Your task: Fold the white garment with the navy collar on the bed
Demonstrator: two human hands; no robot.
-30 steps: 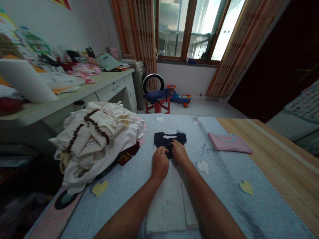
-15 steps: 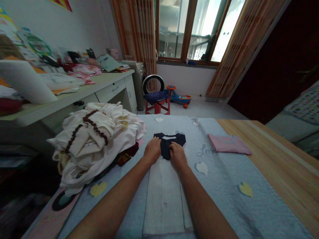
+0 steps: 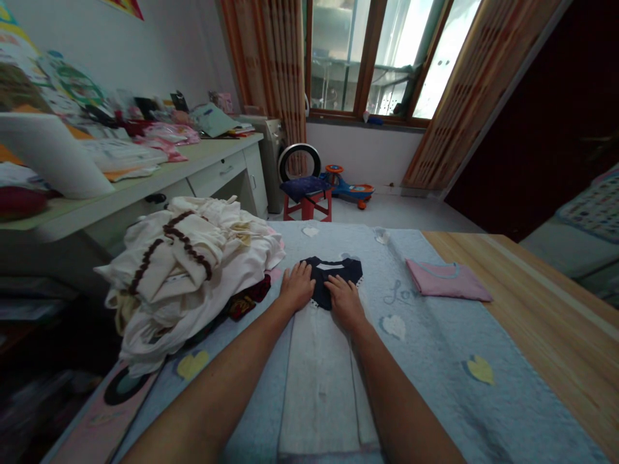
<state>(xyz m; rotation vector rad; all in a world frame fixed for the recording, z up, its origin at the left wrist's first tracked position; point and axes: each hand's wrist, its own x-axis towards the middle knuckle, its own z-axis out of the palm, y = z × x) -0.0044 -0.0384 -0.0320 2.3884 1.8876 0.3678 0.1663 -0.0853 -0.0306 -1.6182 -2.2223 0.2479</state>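
Observation:
A white garment [image 3: 319, 380] with a wide navy collar [image 3: 320, 290] lies flat in front of me, its long narrow body running toward me. My left hand [image 3: 297, 287] rests on the left side of the collar with fingers stretched out. On the collar's lower right part lies my right hand [image 3: 344, 301], its fingers spread flat on the cloth. Both hands press from above and grip nothing. To the right is a folded pink garment [image 3: 447, 281] with a light blue neckline. A heap of white clothes [image 3: 198, 258] with brown ruffle trim is piled on the left.
A light blue blanket [image 3: 425, 361] with heart patterns covers much of the wooden table [image 3: 541, 322]. Dark red patterned cloth [image 3: 242, 303] pokes out under the heap. Beyond stand a red stool [image 3: 308, 207], a blue ride-on toy [image 3: 348, 188] and a cluttered desk [image 3: 213, 158].
The fingers of my left hand have spread flatter over the collar's left side. My right-hand fingers have also opened out a little on the cloth. The garment stays in place.

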